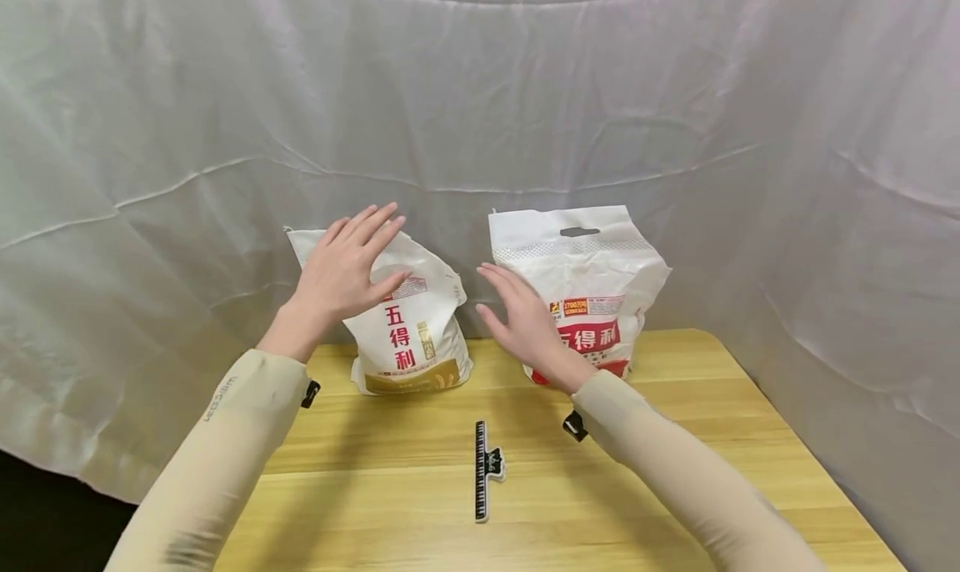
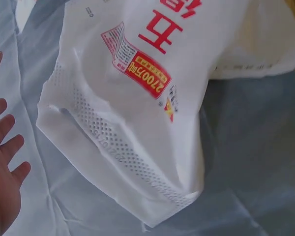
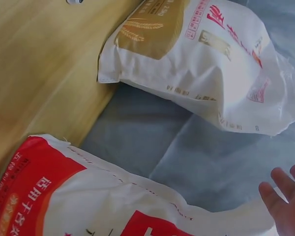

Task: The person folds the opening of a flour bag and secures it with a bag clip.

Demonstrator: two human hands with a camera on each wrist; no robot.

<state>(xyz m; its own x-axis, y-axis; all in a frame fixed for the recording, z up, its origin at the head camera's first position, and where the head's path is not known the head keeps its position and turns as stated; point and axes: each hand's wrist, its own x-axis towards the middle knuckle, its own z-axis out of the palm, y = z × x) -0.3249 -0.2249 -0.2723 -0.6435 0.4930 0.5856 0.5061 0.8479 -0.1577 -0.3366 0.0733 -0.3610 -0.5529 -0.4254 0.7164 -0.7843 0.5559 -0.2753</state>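
Observation:
Two white bags of flour with red print stand at the back of the table. The left flour bag, gold near its base, leans to the left. My left hand is raised over its upper part with fingers spread, hiding some of its top. In the left wrist view this bag's perforated top lies apart from the fingers. The right flour bag has a cut-out handle and a red base. By its left side is my right hand, fingers extended and thumb apart, covering part of the print. Neither hand holds anything.
A black-and-white clip with a piano-key pattern lies on the wooden table, nearer to me than the bags. Grey cloth hangs right behind the table and along its right side.

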